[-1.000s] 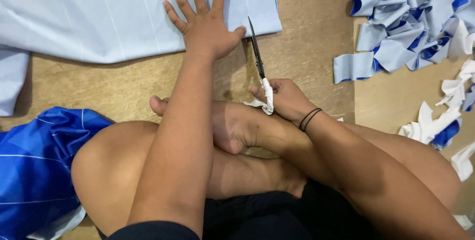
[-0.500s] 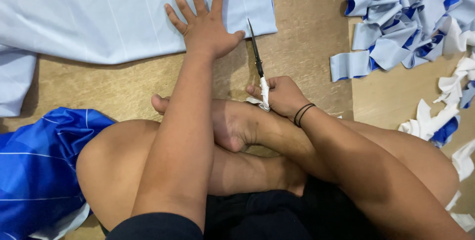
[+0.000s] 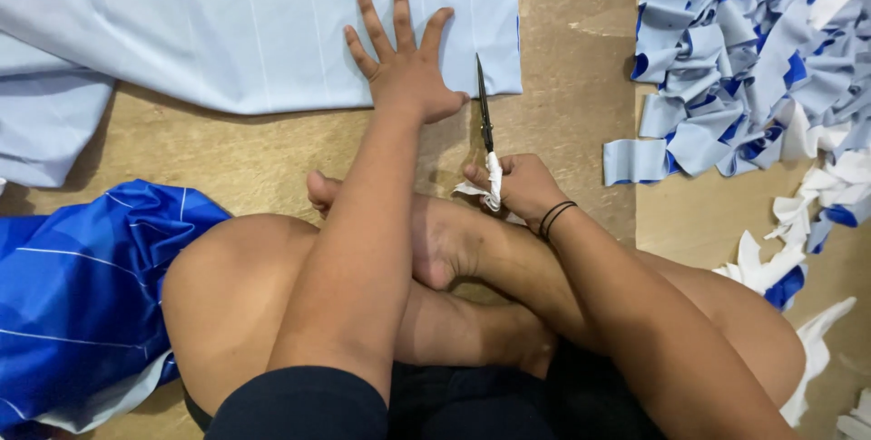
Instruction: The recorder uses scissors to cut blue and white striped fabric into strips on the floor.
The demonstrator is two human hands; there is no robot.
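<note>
My left hand (image 3: 406, 63) lies flat, fingers spread, pressing on a light blue sheet of cloth (image 3: 227, 27) spread on the brown floor. My right hand (image 3: 519, 188) grips the white-wrapped handles of a pair of scissors (image 3: 484, 118). The dark blades point away from me and their tip enters the near edge of the cloth, just right of my left thumb. A narrow strip of cloth lies to the right of the blades. A dark band circles my right wrist. My crossed bare legs fill the foreground.
A bright blue garment with thin white lines (image 3: 77, 299) lies bunched at the lower left. A heap of cut light blue, dark blue and white strips (image 3: 735, 68) covers the upper right. More white and blue scraps (image 3: 780, 268) lie along the right side.
The view has shifted slightly. The scissors have advanced a little into the near edge of the light blue cloth. My left hand stays pressed flat on the cloth.
</note>
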